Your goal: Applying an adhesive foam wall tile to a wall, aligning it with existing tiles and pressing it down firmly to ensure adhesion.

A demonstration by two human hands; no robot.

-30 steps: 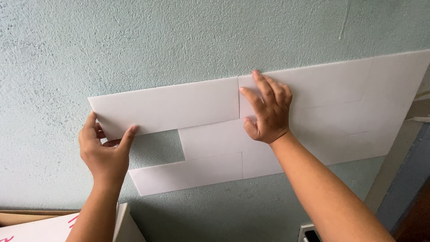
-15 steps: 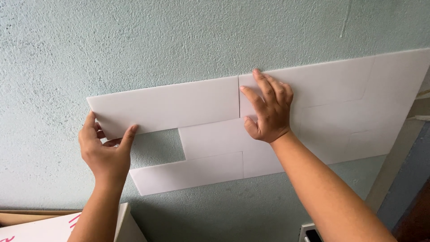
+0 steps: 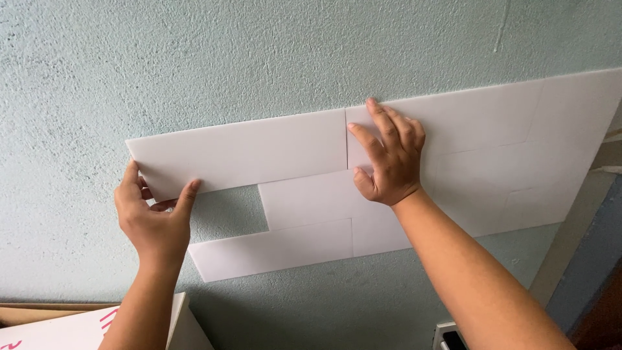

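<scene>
Against the pale green wall (image 3: 259, 58), the left hand (image 3: 152, 217) is pinching the white panel's (image 3: 246, 152) lower corner, while the right hand (image 3: 389, 162) is pressing open fingers (image 3: 382, 123) flat on the seam.

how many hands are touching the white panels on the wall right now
2. The left hand grips the lower left corner of the top white panel; the right hand lies flat by its right end seam.

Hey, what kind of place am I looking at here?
Probably a room in a home being redecorated: a rough, pale green plastered wall, white stick-on tile panels being pressed on by two hands, and a door frame at right.
</scene>
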